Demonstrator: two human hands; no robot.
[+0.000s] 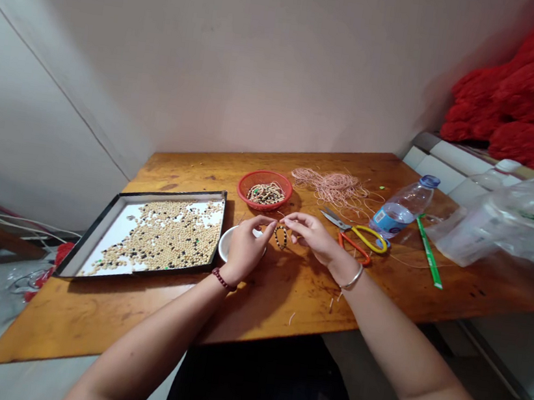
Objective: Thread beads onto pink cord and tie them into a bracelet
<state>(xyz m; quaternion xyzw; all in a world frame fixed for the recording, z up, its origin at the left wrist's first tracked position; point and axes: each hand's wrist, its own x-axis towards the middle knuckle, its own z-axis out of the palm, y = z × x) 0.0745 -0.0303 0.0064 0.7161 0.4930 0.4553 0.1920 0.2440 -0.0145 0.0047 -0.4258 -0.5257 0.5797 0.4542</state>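
Note:
A small loop of dark and tan beads point(281, 237) hangs between my two hands, above the wooden table. My left hand point(247, 245) pinches its cord between thumb and forefinger. From the other side, my right hand point(311, 234) is closed on the cord, fingertips pressed together. Partly hidden behind my left hand stands a white bowl point(225, 244). Just beyond my hands is a red plastic basket point(240, 190) holding several beaded strings point(266, 193).
To the left, a black-edged tray point(111, 222) holds loose beads point(169, 233). Pink cord point(330, 187) lies tangled at the back. Scissors point(358, 235), a water bottle point(400, 208), a green strip point(430, 253) and a bagged cup point(484, 228) are on the right.

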